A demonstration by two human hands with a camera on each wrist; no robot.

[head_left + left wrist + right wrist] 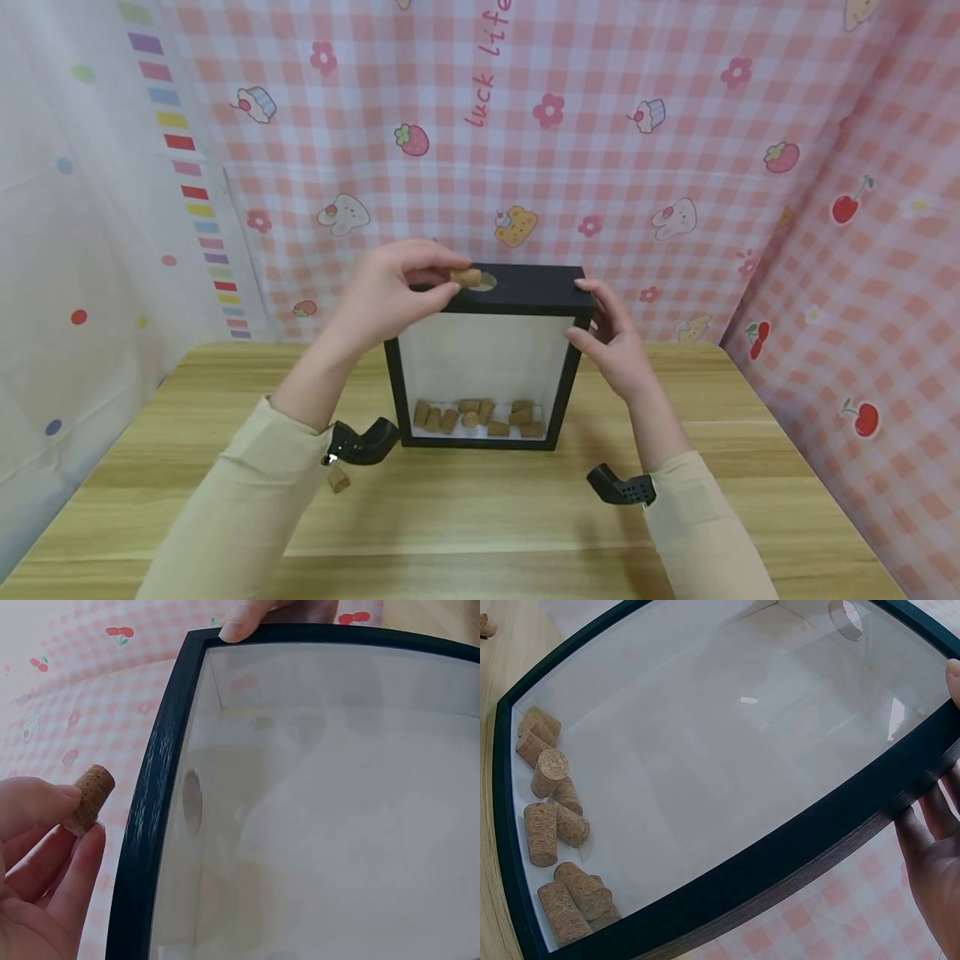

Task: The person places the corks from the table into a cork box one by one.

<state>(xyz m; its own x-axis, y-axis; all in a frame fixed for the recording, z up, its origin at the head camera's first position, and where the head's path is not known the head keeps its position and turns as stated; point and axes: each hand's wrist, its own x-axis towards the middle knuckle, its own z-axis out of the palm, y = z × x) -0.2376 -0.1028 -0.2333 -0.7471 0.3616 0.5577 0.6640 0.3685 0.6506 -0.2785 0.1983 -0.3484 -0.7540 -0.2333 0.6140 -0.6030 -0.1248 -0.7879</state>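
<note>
A black-framed shadow box (483,444) with a clear front and white inside stands upright on the table. Several corks (541,834) lie along its floor. My left hand (390,287) pinches one cork (93,796) between thumb and fingers, just above the round hole (486,282) in the box's top edge. The left wrist view shows that cork apart from the frame. My right hand (611,342) holds the box's upper right corner, thumb at the front and fingers on the top and side.
A loose cork (338,479) lies on the wooden table (465,533), left of the box and near my left wrist camera (363,442). Another wrist camera (621,486) is on my right sleeve. A pink checked cloth (600,183) hangs behind the table.
</note>
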